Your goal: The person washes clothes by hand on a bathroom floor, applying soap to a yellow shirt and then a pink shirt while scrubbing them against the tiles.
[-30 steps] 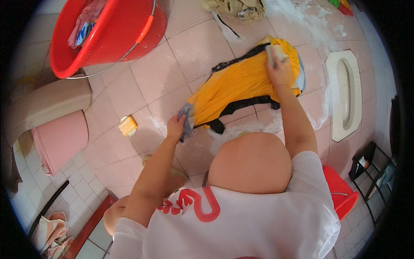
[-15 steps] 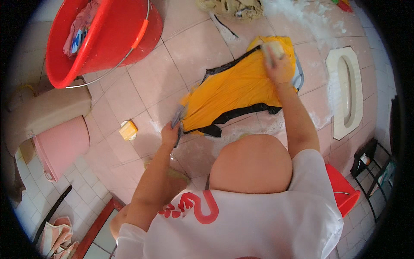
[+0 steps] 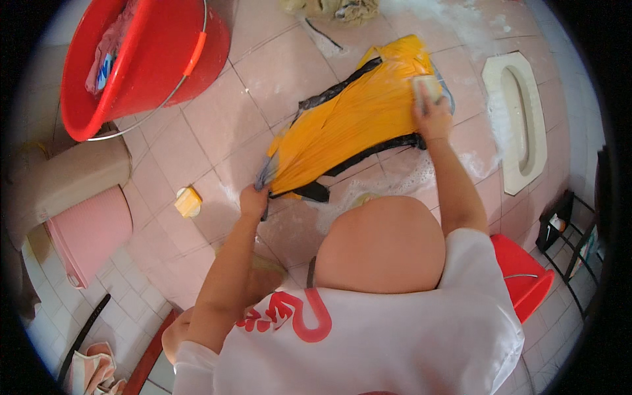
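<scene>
A wet yellow garment with black edging [image 3: 355,115] lies stretched over the pink tiled floor in front of me. My left hand [image 3: 253,199] is closed on its grey, bunched near end. At the far right part of the cloth, my right hand [image 3: 432,118] grips a pale, block-shaped scrubbing brush [image 3: 428,85]. The brush presses against the fabric, its underside hidden. To the left of my left hand, a yellow bar of soap [image 3: 189,201] rests on a whitish piece on the tiles.
A big red bucket [image 3: 191,85] with cloth inside stands at upper left, a pink basket [image 3: 92,227] below it. A squat toilet [image 3: 492,72] is set in the floor at right. A black rack [image 3: 550,227], a smaller red bucket [image 3: 520,263] and a beige cloth bundle [image 3: 352,10] lie around.
My right hand has drawn the brush down the garment, toward me. The cloth's far corner, which the brush covered before, now shows. My left hand still grips its end.
</scene>
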The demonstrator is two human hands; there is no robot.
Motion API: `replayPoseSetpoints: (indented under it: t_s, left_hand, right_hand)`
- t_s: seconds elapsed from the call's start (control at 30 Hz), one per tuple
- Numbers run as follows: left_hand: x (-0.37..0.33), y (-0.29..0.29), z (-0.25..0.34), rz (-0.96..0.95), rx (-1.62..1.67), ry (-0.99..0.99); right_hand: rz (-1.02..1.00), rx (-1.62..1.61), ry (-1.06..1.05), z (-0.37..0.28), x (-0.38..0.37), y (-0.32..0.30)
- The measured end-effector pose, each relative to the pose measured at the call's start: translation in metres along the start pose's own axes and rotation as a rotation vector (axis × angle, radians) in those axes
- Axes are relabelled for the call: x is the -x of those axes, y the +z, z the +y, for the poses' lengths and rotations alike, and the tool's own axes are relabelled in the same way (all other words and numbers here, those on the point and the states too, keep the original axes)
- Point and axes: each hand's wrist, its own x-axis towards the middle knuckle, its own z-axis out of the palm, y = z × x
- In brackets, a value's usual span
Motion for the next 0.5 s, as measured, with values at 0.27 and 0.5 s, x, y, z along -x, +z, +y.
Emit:
replayPoseSetpoints:
  t_s: [0.27,0.5]
  left_hand:
    - [0.017,0.025,0.04,-0.214,0.704,-0.035]
    - [0.016,0.002,0.014,-0.171,0.6,-0.156]
  right_hand:
    - [-0.525,-0.621,-0.101,-0.199,0.109,-0.006]
    - [-0.021,0.052,0.2,0.005,0.043,0.001]
